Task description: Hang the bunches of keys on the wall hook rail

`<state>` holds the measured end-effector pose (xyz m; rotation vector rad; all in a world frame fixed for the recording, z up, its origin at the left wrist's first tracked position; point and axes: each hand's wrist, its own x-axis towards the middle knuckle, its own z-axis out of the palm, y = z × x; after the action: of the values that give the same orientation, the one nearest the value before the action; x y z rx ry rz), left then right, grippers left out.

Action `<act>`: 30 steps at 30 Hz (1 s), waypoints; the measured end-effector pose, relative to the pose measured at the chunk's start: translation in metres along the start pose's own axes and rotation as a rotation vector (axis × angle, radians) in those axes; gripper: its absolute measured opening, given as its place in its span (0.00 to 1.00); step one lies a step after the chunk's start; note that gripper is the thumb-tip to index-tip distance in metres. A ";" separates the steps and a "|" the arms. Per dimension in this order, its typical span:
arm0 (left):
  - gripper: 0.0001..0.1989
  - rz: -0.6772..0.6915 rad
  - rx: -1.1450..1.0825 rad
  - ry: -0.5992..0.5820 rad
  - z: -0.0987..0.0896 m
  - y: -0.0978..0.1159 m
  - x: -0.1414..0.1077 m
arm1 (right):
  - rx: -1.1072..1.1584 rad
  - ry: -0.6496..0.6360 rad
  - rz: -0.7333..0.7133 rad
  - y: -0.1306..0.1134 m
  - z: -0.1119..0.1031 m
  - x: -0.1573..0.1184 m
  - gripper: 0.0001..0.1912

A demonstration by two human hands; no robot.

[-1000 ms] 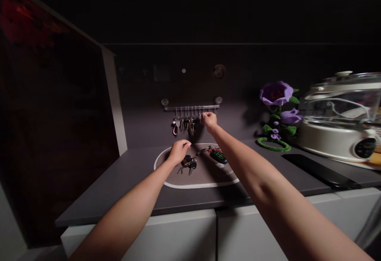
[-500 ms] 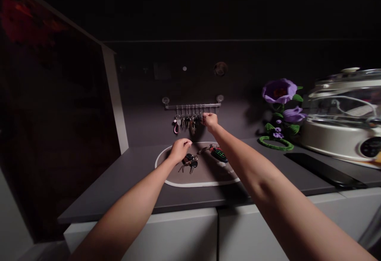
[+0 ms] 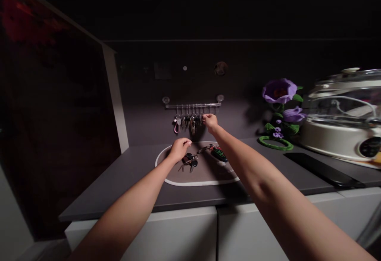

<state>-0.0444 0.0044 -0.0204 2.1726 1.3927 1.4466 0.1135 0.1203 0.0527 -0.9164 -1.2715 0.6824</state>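
Observation:
A clear rail [image 3: 193, 105] with hooks is fixed to the dark wall, and several hanging keys [image 3: 187, 122] dangle from it. My right hand [image 3: 210, 121] is at the right end of these keys, its fingers pinched; what they hold is too small to make out. Lower down, my left hand [image 3: 180, 149] hovers over an oval mat [image 3: 205, 177] with its fingertips together, and anything between them is hidden. Just below it a bunch of keys [image 3: 192, 162] lies on the mat. A black key fob [image 3: 219, 154] with green marks lies beside my right forearm.
On the right of the counter [image 3: 119, 185] stand purple flowers [image 3: 279, 91] with a green ring base and a cream appliance [image 3: 333, 134]. A black phone-like slab [image 3: 321, 169] lies near the front edge. A dark panel is at the left.

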 end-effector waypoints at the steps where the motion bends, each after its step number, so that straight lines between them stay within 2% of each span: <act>1: 0.10 -0.004 0.002 -0.001 0.000 0.000 0.000 | -0.013 0.010 0.008 0.000 -0.001 0.000 0.08; 7: 0.10 0.031 0.039 -0.018 -0.004 -0.001 0.001 | -0.054 0.041 0.010 -0.007 -0.007 -0.008 0.06; 10: 0.10 0.067 0.082 -0.017 -0.008 -0.002 0.002 | -0.079 0.100 -0.005 -0.013 -0.010 -0.013 0.09; 13: 0.10 0.073 0.091 -0.017 -0.012 -0.003 0.003 | -0.085 0.085 -0.050 -0.018 -0.012 -0.022 0.10; 18: 0.10 0.047 0.051 -0.068 -0.018 -0.003 0.004 | -0.061 -0.012 -0.082 -0.019 -0.014 -0.045 0.11; 22: 0.10 -0.014 -0.046 -0.164 -0.022 -0.003 0.003 | -0.097 -0.108 -0.088 -0.011 -0.013 -0.072 0.11; 25: 0.10 -0.058 -0.128 -0.252 -0.025 -0.005 0.002 | -0.171 -0.200 -0.114 -0.003 -0.015 -0.092 0.11; 30: 0.10 -0.107 -0.204 -0.391 -0.028 -0.005 0.000 | -0.422 -0.362 -0.274 0.004 -0.026 -0.119 0.11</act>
<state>-0.0698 -0.0016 -0.0095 2.0725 1.1493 1.0067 0.1168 0.0163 -0.0109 -0.9558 -1.8734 0.3754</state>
